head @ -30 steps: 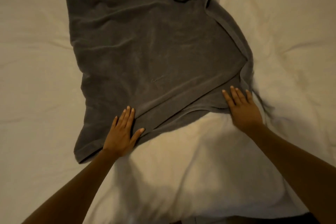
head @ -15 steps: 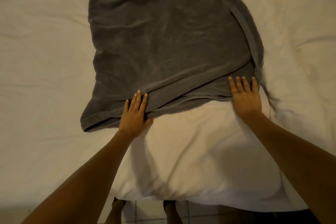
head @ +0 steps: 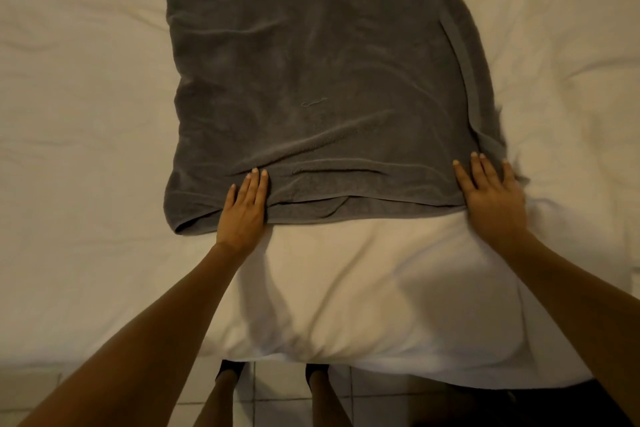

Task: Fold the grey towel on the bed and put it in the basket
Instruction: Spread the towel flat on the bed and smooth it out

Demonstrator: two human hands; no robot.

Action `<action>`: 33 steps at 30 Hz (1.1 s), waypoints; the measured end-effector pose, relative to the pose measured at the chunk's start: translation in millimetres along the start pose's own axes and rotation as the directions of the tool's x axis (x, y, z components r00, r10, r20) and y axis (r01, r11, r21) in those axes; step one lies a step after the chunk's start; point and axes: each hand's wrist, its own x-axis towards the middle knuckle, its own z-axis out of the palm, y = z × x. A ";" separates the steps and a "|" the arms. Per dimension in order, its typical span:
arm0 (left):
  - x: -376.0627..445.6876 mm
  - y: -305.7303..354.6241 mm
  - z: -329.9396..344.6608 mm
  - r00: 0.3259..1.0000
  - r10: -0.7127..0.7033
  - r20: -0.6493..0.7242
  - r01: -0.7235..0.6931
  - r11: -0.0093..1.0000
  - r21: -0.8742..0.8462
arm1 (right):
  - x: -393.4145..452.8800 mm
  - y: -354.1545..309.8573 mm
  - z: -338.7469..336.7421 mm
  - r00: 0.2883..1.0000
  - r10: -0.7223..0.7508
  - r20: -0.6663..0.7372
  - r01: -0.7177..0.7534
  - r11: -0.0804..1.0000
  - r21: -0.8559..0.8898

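Head view: both hands, left hand [head: 244, 215] and right hand [head: 493, 199], lie flat, fingers spread, gripping nothing, on the grey towel's [head: 318, 80] near edge (already doubled) on the bed [head: 76, 114]; uneven pressure could skew the fold.

Grey towel [head: 318, 80] lies doubled and rumpled on white bed [head: 79, 114].

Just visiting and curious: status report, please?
Left hand and right hand flat, open, pressing near edge of grey towel. Towel spread on bed, not yet fully folded. No basket visible.
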 end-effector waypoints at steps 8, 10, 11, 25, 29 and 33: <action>-3.5 -38.5 2.4 0.989 -0.146 0.005 0.146 0.989 0.012 | 12.2 2.7 1.2 0.992 0.073 0.105 -0.079 0.996 0.051; 2.2 -47.4 -4.5 0.983 -0.186 -0.002 0.186 0.983 -0.003 | 13.3 5.5 -0.6 0.994 0.048 0.101 -0.052 0.998 0.033; 5.3 -51.3 -9.0 0.981 -0.196 -0.002 0.196 0.981 -0.011 | 13.0 6.7 -2.6 0.996 0.034 0.088 -0.036 0.999 0.023; -37.8 -114.7 -46.7 0.958 -0.104 -0.268 0.051 0.979 -0.197 | -28.2 -68.4 -59.5 0.993 0.120 0.004 -0.118 0.966 0.231; -60.1 -162.2 -58.1 0.949 -0.050 -0.312 0.000 0.987 -0.161 | -48.1 -111.7 -78.9 0.979 0.203 0.031 -0.203 0.933 0.296; -80.4 -216.2 -77.0 0.943 -0.048 -0.330 0.007 0.992 -0.127 | -74.8 -154.5 -92.8 0.976 0.188 0.110 -0.216 0.908 0.359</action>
